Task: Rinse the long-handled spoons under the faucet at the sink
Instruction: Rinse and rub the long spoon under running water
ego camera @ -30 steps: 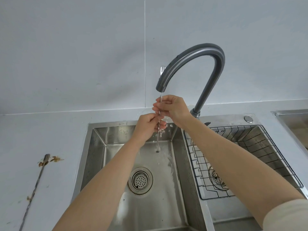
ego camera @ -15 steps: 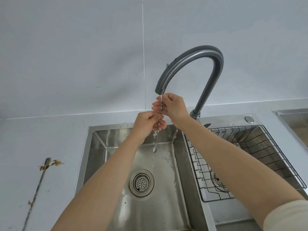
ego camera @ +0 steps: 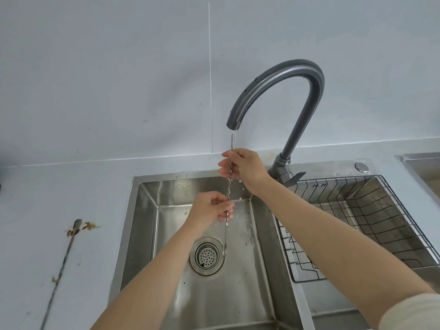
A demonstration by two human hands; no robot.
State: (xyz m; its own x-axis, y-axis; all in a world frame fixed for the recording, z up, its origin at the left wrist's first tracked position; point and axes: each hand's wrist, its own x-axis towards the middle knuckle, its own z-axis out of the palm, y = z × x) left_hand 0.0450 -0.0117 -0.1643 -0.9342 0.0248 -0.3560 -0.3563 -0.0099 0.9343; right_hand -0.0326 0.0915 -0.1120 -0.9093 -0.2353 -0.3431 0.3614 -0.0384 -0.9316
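A thin long-handled metal spoon (ego camera: 229, 186) hangs upright under the grey curved faucet (ego camera: 281, 75), and a thin stream of water runs down onto its top end. My right hand (ego camera: 242, 169) pinches the upper part of its twisted stem. Lower down, my left hand (ego camera: 210, 208) is closed around the stem above the left sink basin (ego camera: 147, 210). The spoon's small bowl hangs just right of the drain strainer (ego camera: 206, 256). A second long-handled spoon (ego camera: 62, 270), soiled with brown residue, lies on the counter left of the sink.
A black wire rack (ego camera: 357, 210) sits in the right basin. The faucet lever (ego camera: 296, 177) points right at the faucet base. Another steel sink edge (ego camera: 421, 163) shows at the far right. Brown crumbs (ego camera: 88, 226) lie by the dirty spoon's head.
The spoon has been lowered, so its bowl now hangs near the drain. My left hand slid down the stem, away from my right hand. The camera tilted downward.
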